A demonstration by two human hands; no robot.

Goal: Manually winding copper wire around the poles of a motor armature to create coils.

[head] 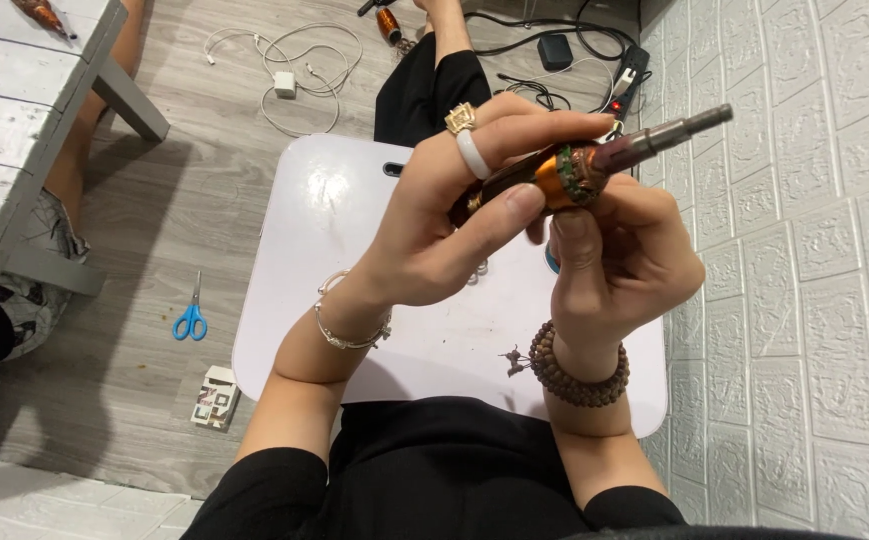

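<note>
head view, entry: small motor armature (575, 170), copper-brown winding body, green-flecked collar, grey steel shaft pointing up and right toward the brick-pattern wall (805, 250). held in the air above the white desk (355, 200), clear of its surface.

left hand (445, 220): fingers curled round the dark rear end of the armature, thumb tip pressed on the copper band, index finger laid over the top. closed on the piece, not spread. ring and pale band on one finger, thin bracelet at the wrist.

right hand (620, 260): fingers bent in beneath and beside the collar, thumb upright against the copper band opposite the left thumb. half-closed, pinching the same piece from below. bead bracelet at the wrist.

on the desk, under the hands: a small dark scrap (515, 360) near the front edge; something blue just behind the right hand, mostly hidden.

left of the desk, on the floor: blue-handled scissors (192, 318), a small printed box (217, 397). beyond the desk: white charger and cable (285, 80), black power strip (627, 72).

risks, judged: both grips sit on a short smooth round body, so a slip of either thumb could drop it onto the desk, where it would likely roll off to the floor. pressing on the winding could scuff or nick fine wire. the free shaft end could knock the nearby wall if the hands swing right.
</note>
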